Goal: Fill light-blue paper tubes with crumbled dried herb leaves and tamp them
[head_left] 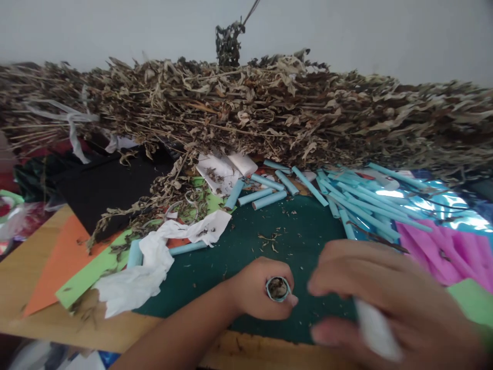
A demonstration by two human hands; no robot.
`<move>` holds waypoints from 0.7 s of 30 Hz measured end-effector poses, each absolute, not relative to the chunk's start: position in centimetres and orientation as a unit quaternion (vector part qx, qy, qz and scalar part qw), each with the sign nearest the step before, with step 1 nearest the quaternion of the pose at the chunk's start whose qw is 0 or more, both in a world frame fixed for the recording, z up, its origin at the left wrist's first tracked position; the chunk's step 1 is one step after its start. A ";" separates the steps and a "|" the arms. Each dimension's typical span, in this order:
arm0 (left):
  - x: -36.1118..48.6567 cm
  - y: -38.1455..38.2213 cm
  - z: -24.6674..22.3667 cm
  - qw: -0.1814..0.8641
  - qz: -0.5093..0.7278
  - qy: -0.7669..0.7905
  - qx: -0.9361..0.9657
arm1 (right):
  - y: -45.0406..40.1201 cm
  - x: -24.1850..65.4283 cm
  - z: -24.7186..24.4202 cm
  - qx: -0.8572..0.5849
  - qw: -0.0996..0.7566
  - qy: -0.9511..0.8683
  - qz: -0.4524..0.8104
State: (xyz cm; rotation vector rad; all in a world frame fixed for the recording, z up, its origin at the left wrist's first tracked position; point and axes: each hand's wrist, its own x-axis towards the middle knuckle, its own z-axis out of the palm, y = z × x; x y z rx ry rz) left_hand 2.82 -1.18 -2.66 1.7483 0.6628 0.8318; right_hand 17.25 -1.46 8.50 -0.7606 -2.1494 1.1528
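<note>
My left hand [265, 290] is wrapped round an upright blue paper tube [278, 289], whose open top shows dry crumbled leaves inside. To its right, my right hand [377, 298] is blurred, its thumb and forefinger apart. A white stick-like object [376, 329] lies against its palm, under the curled fingers. Both hands are over the dark green sheet [246, 231], on which bits of leaf [272, 239] are scattered. Blue paper tubes [362, 200] lie in a heap beyond my right hand, and several shorter ones [269, 199] rest at the sheet's far edge.
A long heap of dried leafy stems [239, 113] spans the back by the wall. Crumpled white tissue [142, 272], a black sheet [103, 190] and orange paper [63, 262] are at the left. Pink paper [450, 252] and shiny blue foil [454, 205] lie at the right.
</note>
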 end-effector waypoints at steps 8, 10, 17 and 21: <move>2.7 -1.2 -2.8 0.515 0.331 0.294 0.734 | -0.4 15.9 7.0 -0.271 0.012 -0.931 0.243; 2.6 -1.1 -3.0 0.491 0.319 0.301 0.753 | -0.4 15.8 6.9 -0.267 0.014 -0.931 0.249; 2.8 -1.0 -3.6 0.458 0.342 0.270 0.775 | -0.2 15.7 7.0 -0.287 0.036 -0.918 0.272; 2.9 -1.1 -3.9 0.458 0.319 0.265 0.786 | -0.2 15.5 6.8 -0.332 0.028 -0.904 0.267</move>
